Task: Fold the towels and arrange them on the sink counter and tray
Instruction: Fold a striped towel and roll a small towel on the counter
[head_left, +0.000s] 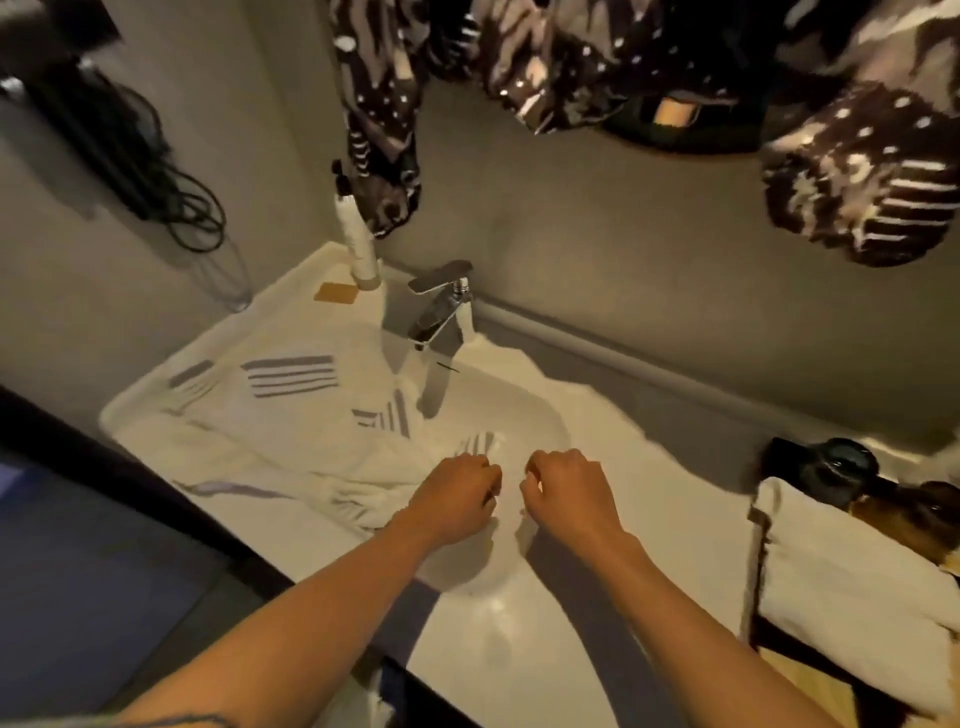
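A white towel with grey stripes (291, 415) lies crumpled over the left part of the white sink counter (649, 509), and one end spills into the basin. My left hand (454, 493) rests on that end with its fingers curled around the cloth near a striped corner. My right hand (569, 493) hovers close beside it over the basin with its fingers curled in; glare hides whether it pinches any cloth. A folded white towel (852, 597) lies on a dark-framed tray (779, 642) at the right.
A chrome faucet (441, 312) stands behind the basin, with a white pump bottle (358, 244) and a small brown pad (336, 293) to its left. Dark jars (831, 467) sit behind the tray. A black cord (176, 202) hangs on the left wall. Patterned fabric (857, 176) fills the top.
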